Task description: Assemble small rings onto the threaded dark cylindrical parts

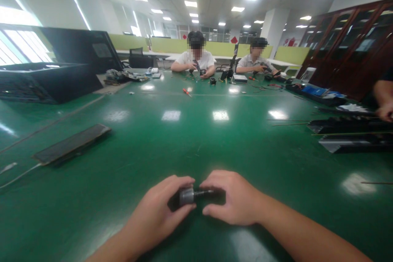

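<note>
In front of me at the table's near side lies a small grey metal cylinder [186, 196] with a thin dark shaft that looks threaded, pointing right. My left hand [159, 202] curls around the cylinder, thumb below and fingers above. My right hand [238, 198] reaches toward the shaft's tip from the other side, its thumb and fingers apart with a gap between them. The shaft's end sits in that gap, and no finger of the right hand visibly touches it. Whether the cylinder rests on the green tabletop [196, 143] I cannot tell.
A flat dark bar [73, 144] with a white cable lies at the left. Black channels [353, 143] and thin rods are at the right, near another person's hand [385, 111]. An orange screwdriver [186, 91] lies farther off, before two seated people handling parts.
</note>
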Motion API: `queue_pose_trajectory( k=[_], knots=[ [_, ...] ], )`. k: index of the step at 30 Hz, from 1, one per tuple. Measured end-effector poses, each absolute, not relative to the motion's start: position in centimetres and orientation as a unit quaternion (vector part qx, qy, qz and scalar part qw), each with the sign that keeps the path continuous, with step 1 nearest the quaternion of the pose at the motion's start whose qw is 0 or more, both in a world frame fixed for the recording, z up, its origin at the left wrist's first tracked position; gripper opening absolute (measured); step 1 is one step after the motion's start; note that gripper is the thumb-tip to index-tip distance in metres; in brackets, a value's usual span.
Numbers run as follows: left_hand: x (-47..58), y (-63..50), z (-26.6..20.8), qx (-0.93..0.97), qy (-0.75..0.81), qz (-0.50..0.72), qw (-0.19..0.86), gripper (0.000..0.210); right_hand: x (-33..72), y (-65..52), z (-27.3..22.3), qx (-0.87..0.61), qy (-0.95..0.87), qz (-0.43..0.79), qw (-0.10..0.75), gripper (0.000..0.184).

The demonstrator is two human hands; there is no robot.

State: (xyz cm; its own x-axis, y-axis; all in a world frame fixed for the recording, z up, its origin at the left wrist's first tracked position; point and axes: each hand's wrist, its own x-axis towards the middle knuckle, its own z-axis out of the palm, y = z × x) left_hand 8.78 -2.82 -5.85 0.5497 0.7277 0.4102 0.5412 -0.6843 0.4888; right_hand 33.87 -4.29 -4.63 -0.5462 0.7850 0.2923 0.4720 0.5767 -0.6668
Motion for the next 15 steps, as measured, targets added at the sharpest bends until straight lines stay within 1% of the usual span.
queue_pose_trajectory(
  k=[4, 6, 10, 15],
  knots=[
    [9.15, -3.18, -5.34, 0.884, 0.328, 0.29, 0.163, 0.031, 33.54, -4.39, -4.79, -0.376, -0.844, 0.252, 0.286, 0.022],
    [9.3, -3.34, -5.3, 0.888, 0.321, 0.286, 0.164, 0.031, 33.49, -4.4, -4.9, -0.381, -0.847, 0.25, 0.276, 0.018],
    [9.47, -3.48, -5.28, 0.891, 0.311, 0.287, 0.163, 0.032, 33.54, -4.36, -5.11, -0.372, -0.853, 0.251, 0.266, 0.016],
    [9.63, -3.53, -5.05, 0.895, 0.301, 0.283, 0.168, 0.025, 33.5, -4.32, -5.15, -0.362, -0.855, 0.251, 0.275, 0.017]
  ],
)
